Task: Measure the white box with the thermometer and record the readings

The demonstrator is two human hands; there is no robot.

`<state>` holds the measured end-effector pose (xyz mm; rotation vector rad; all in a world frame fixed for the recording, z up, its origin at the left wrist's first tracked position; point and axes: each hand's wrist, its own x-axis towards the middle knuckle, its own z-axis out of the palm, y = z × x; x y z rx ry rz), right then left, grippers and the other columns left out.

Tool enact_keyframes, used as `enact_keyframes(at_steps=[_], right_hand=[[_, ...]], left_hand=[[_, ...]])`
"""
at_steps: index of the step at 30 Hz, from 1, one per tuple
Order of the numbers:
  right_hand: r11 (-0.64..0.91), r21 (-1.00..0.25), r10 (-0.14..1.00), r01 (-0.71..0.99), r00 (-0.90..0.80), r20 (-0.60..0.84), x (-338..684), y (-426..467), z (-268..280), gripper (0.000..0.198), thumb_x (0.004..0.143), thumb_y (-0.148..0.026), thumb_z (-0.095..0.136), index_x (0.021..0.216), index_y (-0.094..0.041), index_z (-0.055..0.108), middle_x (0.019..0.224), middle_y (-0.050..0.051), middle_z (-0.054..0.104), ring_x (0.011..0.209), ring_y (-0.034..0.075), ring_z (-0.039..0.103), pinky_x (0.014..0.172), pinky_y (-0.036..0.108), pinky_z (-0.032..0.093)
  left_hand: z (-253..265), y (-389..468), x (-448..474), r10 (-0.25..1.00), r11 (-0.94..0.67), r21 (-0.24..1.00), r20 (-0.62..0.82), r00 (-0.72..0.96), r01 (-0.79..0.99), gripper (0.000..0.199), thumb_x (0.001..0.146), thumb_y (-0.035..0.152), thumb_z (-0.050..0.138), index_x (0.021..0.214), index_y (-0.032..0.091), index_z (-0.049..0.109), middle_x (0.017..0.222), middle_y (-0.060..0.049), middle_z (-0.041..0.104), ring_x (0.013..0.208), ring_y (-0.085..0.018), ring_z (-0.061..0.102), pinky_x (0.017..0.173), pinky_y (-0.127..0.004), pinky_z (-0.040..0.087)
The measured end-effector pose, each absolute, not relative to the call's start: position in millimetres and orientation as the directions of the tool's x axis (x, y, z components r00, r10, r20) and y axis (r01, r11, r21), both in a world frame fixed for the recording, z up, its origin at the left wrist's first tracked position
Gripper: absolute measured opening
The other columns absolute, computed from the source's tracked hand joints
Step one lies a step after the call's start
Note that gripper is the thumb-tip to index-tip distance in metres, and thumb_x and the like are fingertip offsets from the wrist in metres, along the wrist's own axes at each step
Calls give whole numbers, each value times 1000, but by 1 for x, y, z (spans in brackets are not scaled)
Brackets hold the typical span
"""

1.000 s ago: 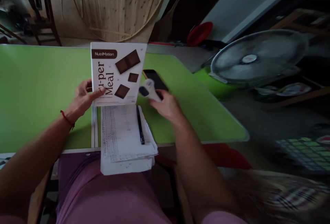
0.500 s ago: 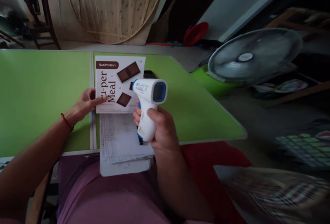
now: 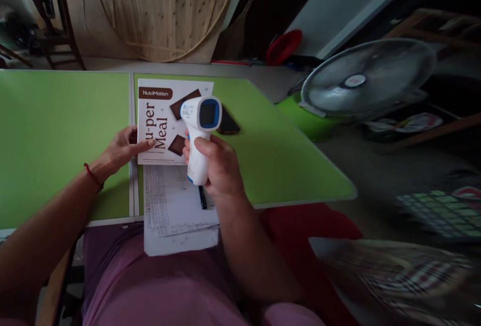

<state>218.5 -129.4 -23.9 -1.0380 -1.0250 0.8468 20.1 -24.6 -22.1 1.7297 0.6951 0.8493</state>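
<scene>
My left hand grips the left edge of a white box marked "NutriMotion", thumb on its front and the other fingers hidden behind. In my right hand is a white and blue infrared thermometer, held by its handle in front of the box, its dark screen facing me. The thermometer covers part of the printed brown squares. Below the box lie handwritten papers, with a black pen on them. A dark phone rests on the table right of the thermometer.
The green table has a white seam left of the box and a slanted right edge. Beyond that edge stands a large fan. A red stool or cloth is at the near right. A chair stands at the far left.
My right hand has moved the thermometer left and up, closer over the box. More of the phone and the pen now shows. My left hand keeps its hold on the box.
</scene>
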Motion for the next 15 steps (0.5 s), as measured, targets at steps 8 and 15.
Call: enact_keyframes(at_steps=[8,15], right_hand=[[241,-967,925,-82,320,204,206,-136,-11,31,73,-53,68,78,-22,62,64,-1,59,54,13,50,49,29,41],[268,-958,911,-104,352,216,200,-136,-12,31,75,-52,72,78,-22,65,62,-2,59,54,13,51,49,29,40]], left_hand=[[-24,-23,19,793,-273,961,204,574,36,58,73,51,91,111,13,72,118,-15,78,100,-27,75,86,-39,62],[-25,-21,19,786,-279,960,215,580,22,56,72,53,92,110,15,74,115,-12,79,99,-25,74,86,-37,60]])
